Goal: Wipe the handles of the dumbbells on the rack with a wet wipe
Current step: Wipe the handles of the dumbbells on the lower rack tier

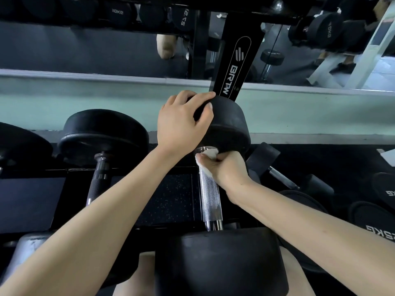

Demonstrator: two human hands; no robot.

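Head view was directed down over a dumbbell (222, 263) laid on the lower level of a rack (235, 60). Its long axis was seen running almost straight away from the camera, leaning slightly left toward the far end. One black head was placed close under the camera and the far head (228, 124) was pointed toward the mirrored wall (85, 50). Between the two heads the silver, knurled handle (210, 195) was left exposed along most of its length.

The left hand (181, 122) was laid over the far head, its fingers curled over the upper edge and the thumb pressed against the rounded side, so that the head was gripped from above. The right hand (228, 165) was closed round the far end of the handle, just beneath that head. A white wet wipe (206, 155) was wrapped against the metal there and pinched between thumb and fingers, with a strip of it visible at the left of the fist.

On the same level of the rack a second dumbbell (102, 133), with a dark handle, was held to the left, roughly parallel to the first and apart from it. More dumbbells (316, 184) were seen lower to the right; what they lay on could not be told. On the upper level a row of black dumbbells (117, 11) was stored.
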